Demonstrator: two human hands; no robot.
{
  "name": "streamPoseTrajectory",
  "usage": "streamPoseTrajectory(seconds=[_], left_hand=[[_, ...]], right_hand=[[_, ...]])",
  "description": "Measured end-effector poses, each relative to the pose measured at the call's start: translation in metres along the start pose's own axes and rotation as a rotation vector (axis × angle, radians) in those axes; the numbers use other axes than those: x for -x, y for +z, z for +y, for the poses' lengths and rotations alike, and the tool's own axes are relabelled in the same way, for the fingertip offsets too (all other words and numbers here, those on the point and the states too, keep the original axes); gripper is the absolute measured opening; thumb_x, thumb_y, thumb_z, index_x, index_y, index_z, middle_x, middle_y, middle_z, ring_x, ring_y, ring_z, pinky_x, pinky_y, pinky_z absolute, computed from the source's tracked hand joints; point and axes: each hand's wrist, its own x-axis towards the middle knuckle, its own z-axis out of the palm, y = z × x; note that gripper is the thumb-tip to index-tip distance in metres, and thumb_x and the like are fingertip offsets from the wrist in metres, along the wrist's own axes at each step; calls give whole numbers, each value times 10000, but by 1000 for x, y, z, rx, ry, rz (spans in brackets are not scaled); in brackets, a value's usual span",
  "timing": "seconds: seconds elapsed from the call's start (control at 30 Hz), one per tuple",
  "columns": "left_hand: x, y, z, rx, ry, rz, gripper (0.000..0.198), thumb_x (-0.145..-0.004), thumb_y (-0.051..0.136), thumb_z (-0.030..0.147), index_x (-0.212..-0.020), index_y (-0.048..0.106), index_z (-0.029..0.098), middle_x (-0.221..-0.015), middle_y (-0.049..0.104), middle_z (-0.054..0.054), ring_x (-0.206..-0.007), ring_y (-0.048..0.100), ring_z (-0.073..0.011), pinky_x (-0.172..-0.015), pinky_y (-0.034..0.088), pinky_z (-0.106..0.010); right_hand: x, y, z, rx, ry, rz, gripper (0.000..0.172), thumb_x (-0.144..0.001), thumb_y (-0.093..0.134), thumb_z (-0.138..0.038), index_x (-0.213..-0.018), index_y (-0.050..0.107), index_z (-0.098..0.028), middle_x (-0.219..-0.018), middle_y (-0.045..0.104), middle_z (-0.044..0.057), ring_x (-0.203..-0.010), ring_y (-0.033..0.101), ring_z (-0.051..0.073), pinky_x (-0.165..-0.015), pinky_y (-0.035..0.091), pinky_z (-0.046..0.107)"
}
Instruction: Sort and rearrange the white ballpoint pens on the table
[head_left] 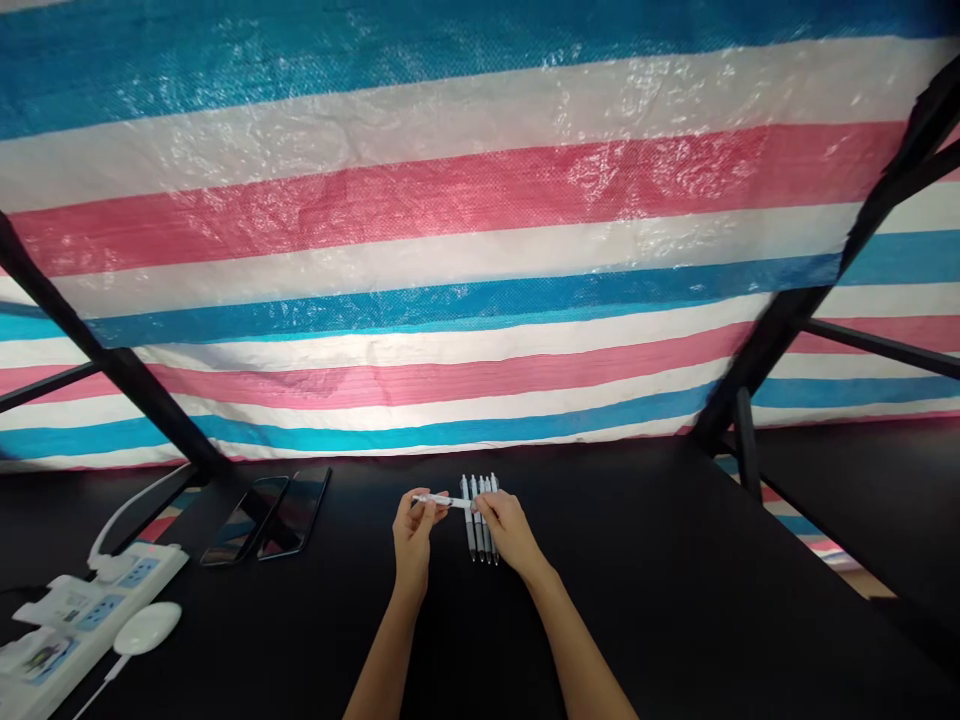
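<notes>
A white pen (442, 501) lies crosswise in the air above the black tabletop (645, 600), pinched at its left part by my left hand (412, 540). My right hand (508, 530) grips its right end, close to the tips of my left fingers. Directly under that hand lies a row of several grey-and-white retractable pens (480, 535), side by side and pointing away from me. My right hand hides their middle part.
Left of my hands lie two dark smartphones (296, 510) with glossy screens. Further left are a white power strip (97, 610) and a white computer mouse (146, 628) with its cable. A striped plastic tarpaulin (480, 250) on black bars (780, 340) stands behind the table.
</notes>
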Motion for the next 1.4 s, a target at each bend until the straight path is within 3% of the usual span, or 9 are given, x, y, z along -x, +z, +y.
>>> streamPoseTrajectory(seconds=[0.17,0.3,0.43,0.63,0.73,0.9,1.13,1.3,1.4], left_hand=[[-4,3,-4,97,-75,163,388,-599,748,417,-779,536,147,-644,665,-5,-616,659,-138,-640,536,-251],[-8,5,-7,159,-127,177,365,-604,750,399,-762,534,150,-654,651,0,-617,647,-115,-621,530,-221],[-8,6,-8,110,-129,131,346,-657,709,417,-822,559,152,-719,655,-22,-665,655,-133,-637,539,-245],[-5,9,-12,47,-132,65,376,-675,684,441,-892,554,163,-801,666,-45,-740,668,-172,-681,552,-303],[-7,8,-16,54,-127,51,380,-681,680,439,-910,544,168,-802,667,-42,-764,672,-183,-703,552,-319],[-11,7,-19,49,-116,70,387,-684,676,445,-915,542,166,-830,674,-53,-787,676,-197,-708,553,-330],[-9,11,-15,47,-131,69,425,-632,708,461,-875,535,160,-783,675,-40,-735,677,-183,-695,553,-331],[-9,11,-14,51,-143,49,407,-645,699,460,-854,522,160,-758,667,-32,-708,678,-177,-665,546,-303],[-8,10,-14,19,-127,61,435,-672,683,449,-971,518,179,-735,655,-11,-658,668,-155,-635,534,-284]], right_hand=[[-3,4,-1,48,-89,53,305,-934,357,-236,-817,635,-194,-768,632,34,-750,524,181,-686,336,288],[-1,1,1,86,-128,104,206,-889,471,-314,-1000,629,-243,-867,606,40,-845,535,199,-735,369,308],[0,-3,7,71,-38,227,518,-820,553,-394,-1285,433,-198,-897,598,42,-831,559,197,-788,408,327],[-2,-4,18,-16,81,136,299,-916,369,-317,-1112,558,-194,-592,530,-26,-600,537,156,-688,420,285],[-2,-5,21,-98,65,132,249,-859,459,-288,-1059,578,-199,-714,576,3,-644,545,156,-668,430,275],[-1,-9,23,-152,62,189,389,-778,564,-286,-1158,536,-212,-932,610,49,-774,565,179,-757,444,311],[1,-3,31,-382,219,82,325,-894,395,-406,-1006,596,-178,-491,525,-31,-500,510,152,-546,410,265],[-1,-2,37,-519,168,105,327,-814,524,-371,-1052,605,-162,-669,558,2,-572,501,134,-557,423,252],[-1,-5,37,-481,151,109,319,-797,530,-321,-1051,639,-162,-703,564,12,-593,476,132,-599,426,267]])
